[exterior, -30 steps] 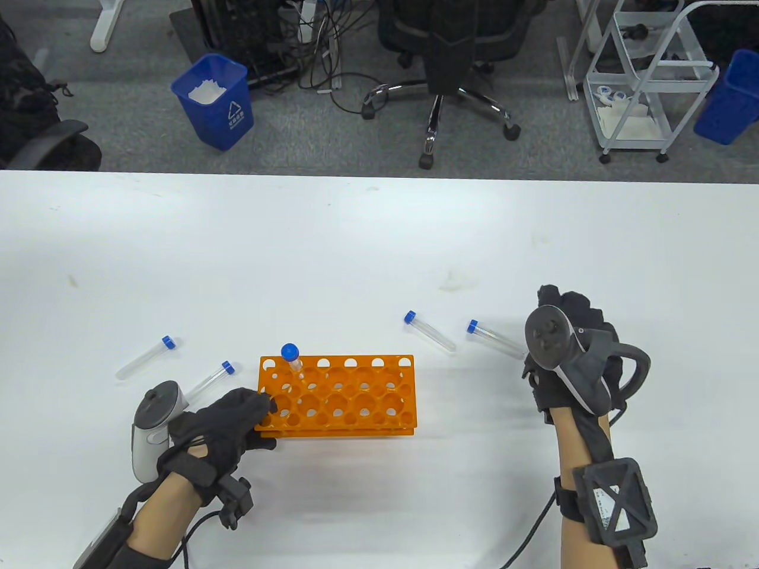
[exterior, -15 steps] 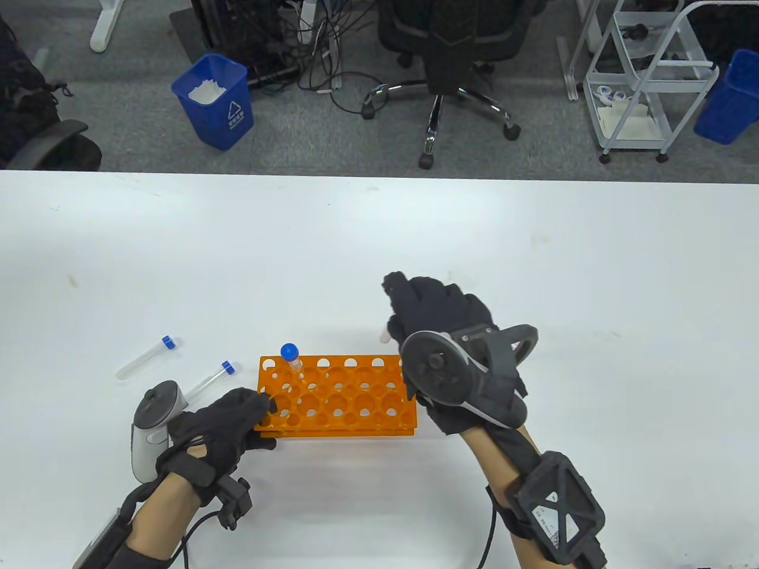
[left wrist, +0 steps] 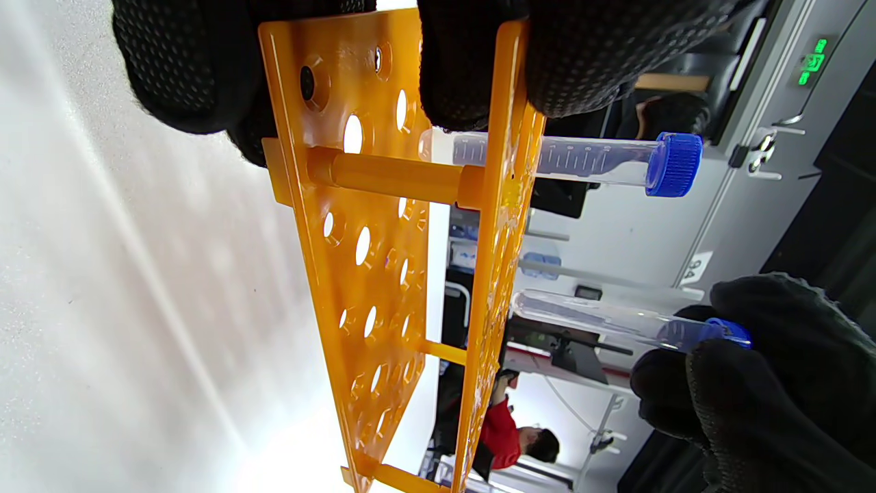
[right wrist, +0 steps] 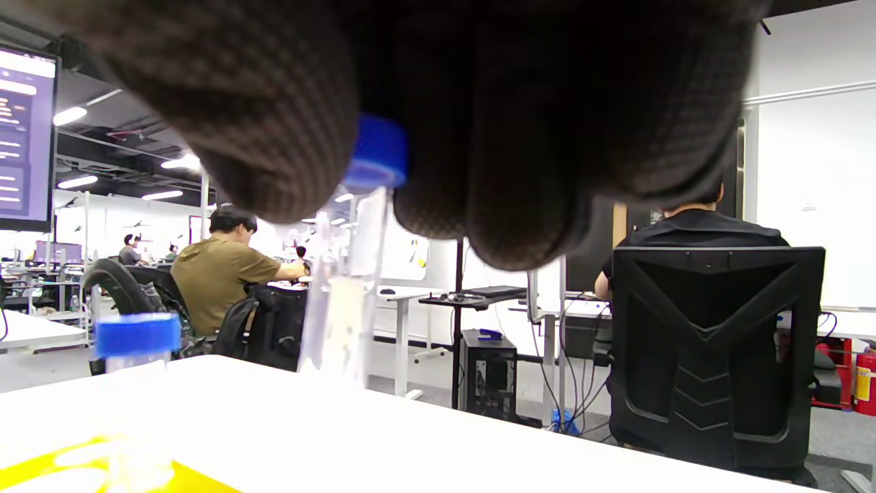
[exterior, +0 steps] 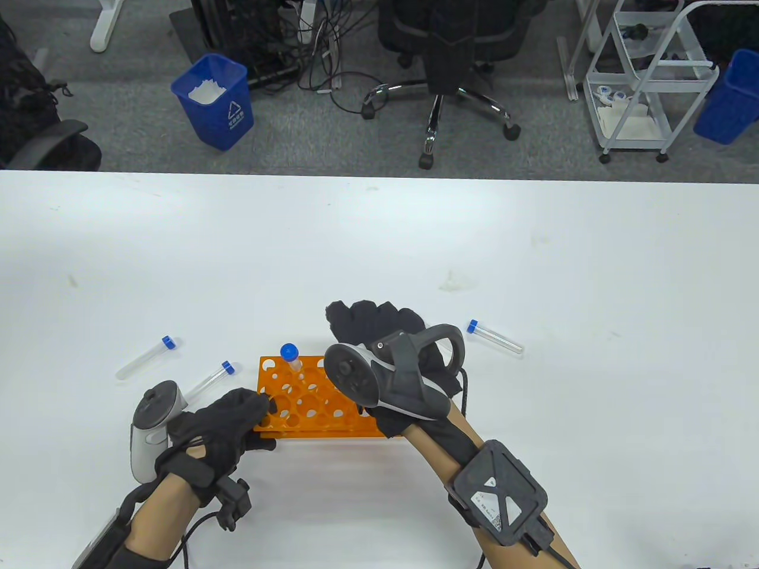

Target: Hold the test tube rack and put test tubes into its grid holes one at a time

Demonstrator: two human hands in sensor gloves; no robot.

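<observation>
— Which step?
— Second tube: your right hand point(exterior: 379, 332) pinches a capped test tube point(left wrist: 602, 322) above the orange rack point(exterior: 296, 409); your left hand point(exterior: 219, 424) grips its end.
— Next?
— Aim it at an empty hole beside the seated tube point(exterior: 290, 357).

rack point(exterior: 296, 403) right half hidden, held tube point(right wrist: 342, 301) blurred
</observation>
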